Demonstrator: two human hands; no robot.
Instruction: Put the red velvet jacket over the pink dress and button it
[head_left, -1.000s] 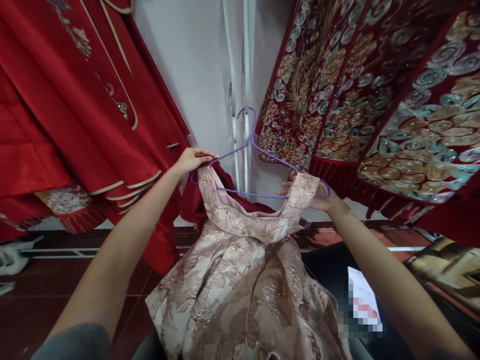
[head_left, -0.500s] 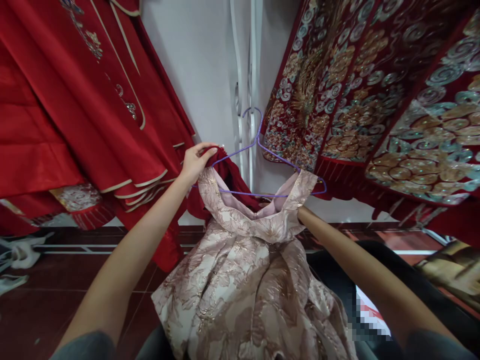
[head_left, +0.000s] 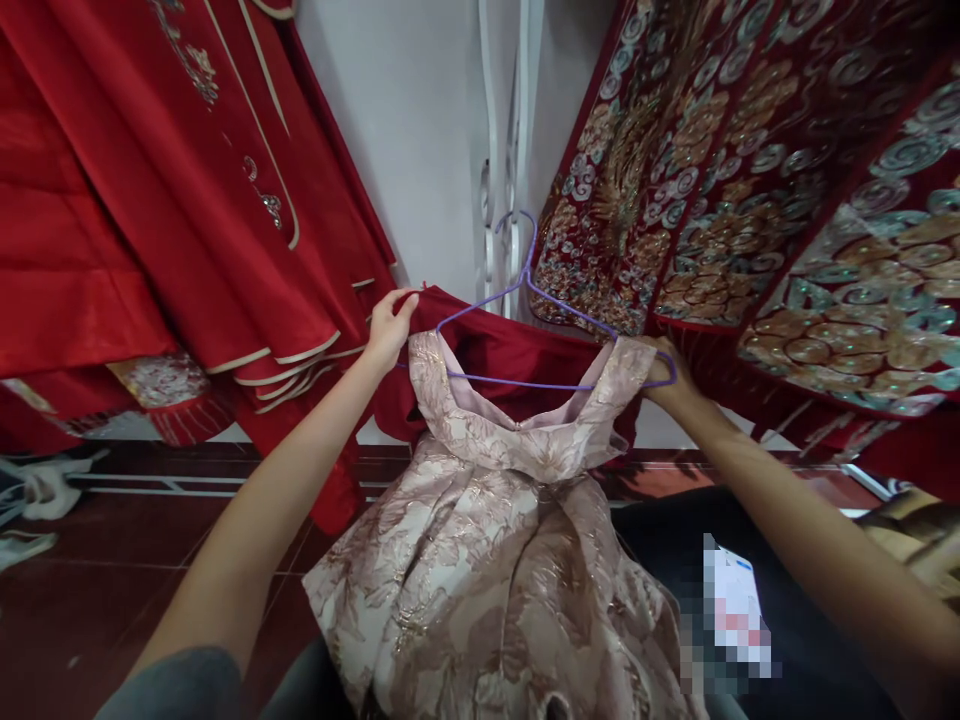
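Note:
A pink brocade dress with a floral weave hangs on a purple wire hanger in front of me. Behind it lies a dark red garment, spread across the hanger. My left hand pinches the red garment's edge at the hanger's left end, beside the dress's left strap. My right hand is closed on the hanger's right end and the cloth there, next to the right strap. The hanger's hook points up toward a white moulded wall strip.
Red robes with cream trim hang at the left. Heavily embroidered red and gold garments hang at the right. A white wall stands behind. The floor is dark red tile. A black surface with a blurred card lies low right.
The red garment behind the pink dress has been drawn out wide across the hanger. My right hand came from behind the dress to the hanger's right end. My left hand shifted slightly.

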